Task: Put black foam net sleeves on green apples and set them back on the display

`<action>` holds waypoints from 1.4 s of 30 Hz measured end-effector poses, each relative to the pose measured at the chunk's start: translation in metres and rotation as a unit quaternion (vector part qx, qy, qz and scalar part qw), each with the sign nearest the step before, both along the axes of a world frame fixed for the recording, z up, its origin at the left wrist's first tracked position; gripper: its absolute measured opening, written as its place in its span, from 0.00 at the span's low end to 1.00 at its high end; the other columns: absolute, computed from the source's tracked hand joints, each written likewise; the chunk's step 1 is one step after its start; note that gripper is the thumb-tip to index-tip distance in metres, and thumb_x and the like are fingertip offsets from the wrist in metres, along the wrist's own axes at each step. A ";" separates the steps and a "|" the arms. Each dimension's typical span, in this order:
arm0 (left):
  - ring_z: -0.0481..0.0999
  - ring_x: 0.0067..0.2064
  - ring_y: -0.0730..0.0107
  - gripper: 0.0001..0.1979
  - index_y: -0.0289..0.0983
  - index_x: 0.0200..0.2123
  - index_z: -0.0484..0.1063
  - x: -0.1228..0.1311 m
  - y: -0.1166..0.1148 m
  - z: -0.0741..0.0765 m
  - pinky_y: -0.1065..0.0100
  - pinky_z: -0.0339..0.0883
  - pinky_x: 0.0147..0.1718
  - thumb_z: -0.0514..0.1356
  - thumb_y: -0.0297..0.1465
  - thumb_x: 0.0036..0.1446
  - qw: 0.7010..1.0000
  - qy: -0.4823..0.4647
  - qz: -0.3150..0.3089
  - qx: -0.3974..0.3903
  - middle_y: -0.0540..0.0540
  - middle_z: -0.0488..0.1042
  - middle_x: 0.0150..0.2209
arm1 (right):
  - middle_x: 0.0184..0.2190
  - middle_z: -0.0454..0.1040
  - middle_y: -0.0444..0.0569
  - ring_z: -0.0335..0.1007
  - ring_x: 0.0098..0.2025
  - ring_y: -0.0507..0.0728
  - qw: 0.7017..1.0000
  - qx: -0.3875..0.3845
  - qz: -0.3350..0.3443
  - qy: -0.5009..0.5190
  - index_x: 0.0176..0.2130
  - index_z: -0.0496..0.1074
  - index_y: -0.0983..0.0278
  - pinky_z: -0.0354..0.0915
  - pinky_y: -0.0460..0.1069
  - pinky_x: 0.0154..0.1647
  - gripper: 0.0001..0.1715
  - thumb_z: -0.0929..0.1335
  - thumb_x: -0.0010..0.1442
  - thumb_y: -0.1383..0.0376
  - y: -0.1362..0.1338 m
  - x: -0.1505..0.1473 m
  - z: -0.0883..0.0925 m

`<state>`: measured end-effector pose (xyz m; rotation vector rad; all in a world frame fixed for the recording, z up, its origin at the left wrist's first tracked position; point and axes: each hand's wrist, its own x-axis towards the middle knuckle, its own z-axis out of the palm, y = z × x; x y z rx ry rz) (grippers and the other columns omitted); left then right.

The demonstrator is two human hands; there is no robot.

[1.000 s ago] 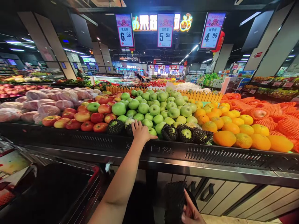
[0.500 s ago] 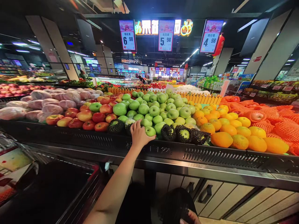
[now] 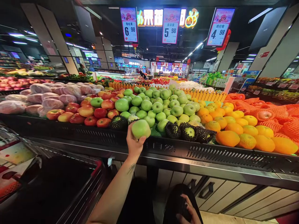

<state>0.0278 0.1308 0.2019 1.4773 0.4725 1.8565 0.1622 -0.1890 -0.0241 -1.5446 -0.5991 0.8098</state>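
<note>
My left hand [image 3: 135, 144] is closed round a green apple [image 3: 140, 129], held just above the front edge of the fruit display. Its thumb presses on the lower right of the fruit. Behind it lies a heap of green apples [image 3: 157, 107]. Several fruits in black foam nets [image 3: 188, 132] sit along the front to the right, and another netted one [image 3: 118, 122] lies to the left. Low in the view, my right hand [image 3: 190, 210] rests by my dark-clothed knee, fingers curled about something black that I cannot make out.
Red apples [image 3: 100, 112] and wrapped pale fruit [image 3: 52, 106] lie left; oranges [image 3: 247, 130] and fruit in orange nets [image 3: 274, 113] lie right. A black ledge [image 3: 210, 154] fronts the display. A shopping cart [image 3: 93, 183] stands at lower left. Price screens [image 3: 170, 26] hang above.
My left hand has lifted the green apple out of the front row and turned it upward, exposing green mat. My right hand has come further into view. The view has shifted slightly.
</note>
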 end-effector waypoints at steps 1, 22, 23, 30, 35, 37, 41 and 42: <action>0.75 0.52 0.53 0.45 0.39 0.54 0.69 -0.004 -0.007 -0.008 0.57 0.70 0.52 0.66 0.61 0.38 0.996 -0.041 -0.046 -0.063 0.41 0.73 0.51 | 0.58 0.73 0.58 0.61 0.67 0.69 1.000 0.007 0.022 -0.007 0.43 0.81 0.61 0.60 0.56 0.67 0.26 0.78 0.42 0.58 0.000 0.002 -0.003; 0.82 0.45 0.50 0.36 0.52 0.60 0.59 -0.046 -0.140 -0.154 0.59 0.75 0.40 0.66 0.53 0.51 0.687 0.014 -0.565 -0.456 0.44 0.75 0.49 | 0.48 0.81 0.48 0.78 0.47 0.58 0.852 0.004 0.484 -0.200 0.60 0.70 0.54 0.70 0.50 0.49 0.31 0.65 0.59 0.72 0.067 -0.081 0.138; 0.83 0.45 0.50 0.35 0.51 0.61 0.59 -0.047 -0.141 -0.154 0.59 0.75 0.39 0.64 0.53 0.54 0.680 0.020 -0.568 -0.464 0.44 0.75 0.48 | 0.49 0.81 0.48 0.78 0.49 0.57 0.850 0.016 0.486 -0.203 0.61 0.69 0.55 0.70 0.50 0.51 0.30 0.65 0.61 0.72 0.070 -0.081 0.140; 0.80 0.47 0.58 0.27 0.45 0.58 0.63 -0.063 -0.145 -0.150 0.60 0.71 0.48 0.58 0.51 0.60 0.677 0.006 -0.540 -0.500 0.43 0.77 0.49 | 0.37 0.82 0.46 0.79 0.38 0.54 0.894 0.009 0.372 -0.249 0.48 0.73 0.60 0.71 0.47 0.41 0.14 0.70 0.61 0.65 0.073 -0.062 0.142; 0.77 0.49 0.58 0.34 0.45 0.59 0.62 -0.072 -0.147 -0.154 0.62 0.69 0.48 0.65 0.51 0.53 0.687 0.005 -0.540 -0.486 0.44 0.76 0.51 | 0.29 0.81 0.45 0.77 0.30 0.54 0.919 0.073 0.245 -0.300 0.34 0.75 0.61 0.70 0.46 0.33 0.09 0.75 0.56 0.60 0.065 -0.051 0.133; 0.76 0.52 0.55 0.42 0.46 0.61 0.60 -0.073 -0.148 -0.155 0.60 0.67 0.51 0.69 0.52 0.46 0.679 0.012 -0.563 -0.470 0.44 0.74 0.54 | 0.27 0.80 0.45 0.75 0.28 0.54 0.930 0.076 0.192 -0.305 0.32 0.75 0.62 0.69 0.46 0.31 0.11 0.76 0.54 0.59 0.063 -0.051 0.129; 0.72 0.57 0.55 0.47 0.48 0.59 0.63 -0.070 -0.152 -0.156 0.58 0.62 0.57 0.78 0.39 0.35 0.686 0.023 -0.568 -0.455 0.46 0.73 0.55 | 0.27 0.76 0.45 0.72 0.29 0.54 0.949 0.071 0.102 -0.290 0.31 0.74 0.62 0.67 0.48 0.32 0.14 0.78 0.51 0.57 0.063 -0.052 0.124; 0.72 0.57 0.55 0.45 0.47 0.58 0.64 -0.069 -0.153 -0.157 0.58 0.61 0.58 0.77 0.35 0.36 0.691 0.032 -0.560 -0.457 0.47 0.74 0.53 | 0.30 0.76 0.46 0.73 0.32 0.55 0.953 0.077 0.091 -0.279 0.31 0.74 0.62 0.67 0.48 0.34 0.14 0.78 0.51 0.57 0.063 -0.052 0.124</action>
